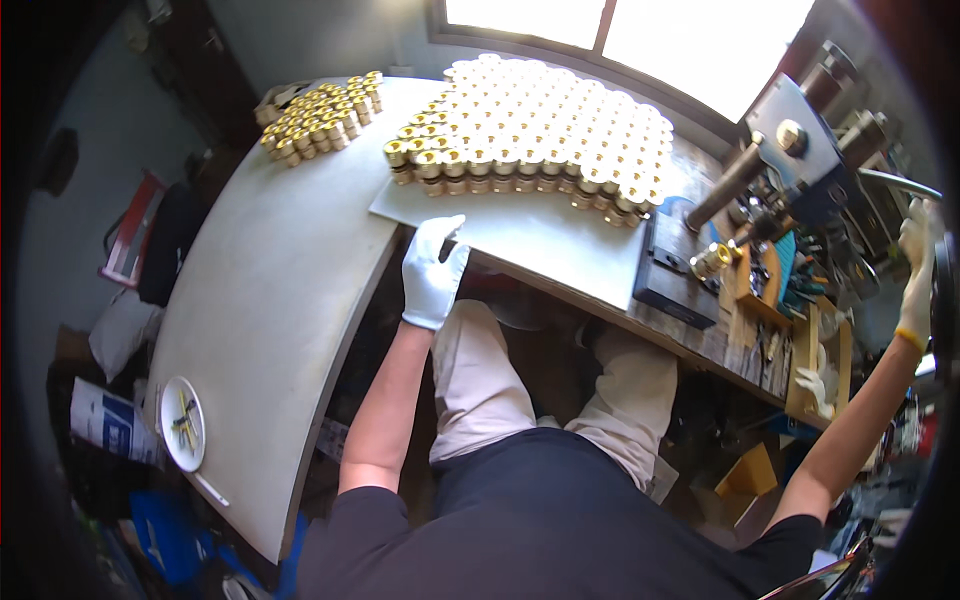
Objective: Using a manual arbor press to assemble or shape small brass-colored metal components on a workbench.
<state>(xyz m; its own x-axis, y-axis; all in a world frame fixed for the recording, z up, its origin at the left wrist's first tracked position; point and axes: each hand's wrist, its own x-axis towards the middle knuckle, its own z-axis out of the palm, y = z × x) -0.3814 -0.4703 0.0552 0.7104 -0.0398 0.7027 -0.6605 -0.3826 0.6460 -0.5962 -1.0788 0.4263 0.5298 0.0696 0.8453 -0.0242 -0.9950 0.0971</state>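
My left hand, in a white glove, is at the front edge of a pale board. Its thumb stands apart from the fingers, with nothing between them. Far to the right, my gloved right hand is raised, its fingers closed round the end of a curved metal lever. That lever belongs to a bench press with a black base. A brass fitting sits at the press, under its slanting shaft. Stacked rows of brass fittings cover the back of the board.
More brass fittings stand on the curved grey table at the back left. Nearer lies a white dish with thin brass-coloured pieces. Right of the press are wooden trays of small tools and a box with a white glove.
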